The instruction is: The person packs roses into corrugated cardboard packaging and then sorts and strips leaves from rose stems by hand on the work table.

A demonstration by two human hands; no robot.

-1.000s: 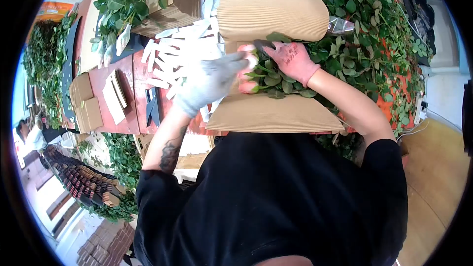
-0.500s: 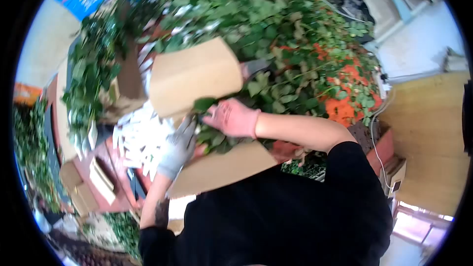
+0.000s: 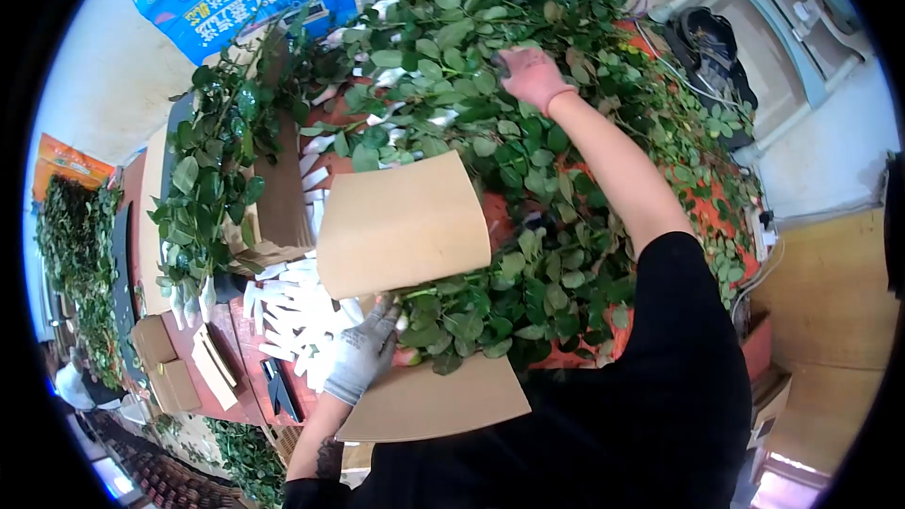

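Observation:
My left hand point(image 3: 363, 353), in a grey glove, rests at the left end of a bunch of leafy rose stems point(image 3: 462, 320). Its fingers are stretched out against the bunch, where a pinkish bud shows. The bunch lies between a lower cardboard sheet point(image 3: 434, 405) and a curved upper cardboard sheet point(image 3: 405, 226). Farther back, my right hand point(image 3: 533, 77), in a pink glove, is among a broad pile of leafy stems point(image 3: 452, 47). Its fingers are curled down; leaves and the hand itself hide what is between them. White-wrapped flower heads point(image 3: 391, 77) show in this pile.
Many white sleeves point(image 3: 302, 316) lie left of the cardboard, beside a black stapler-like tool point(image 3: 280, 388). A cardboard box point(image 3: 283, 188) with leafy stems stands behind them. A blue printed sheet point(image 3: 245, 0) hangs at the back; a pale chair point(image 3: 773, 28) stands at right.
My right hand has left the bunch on the cardboard and moved up and back to the leafy pile. My left hand stays at the bunch. The view has shifted, showing more of the back.

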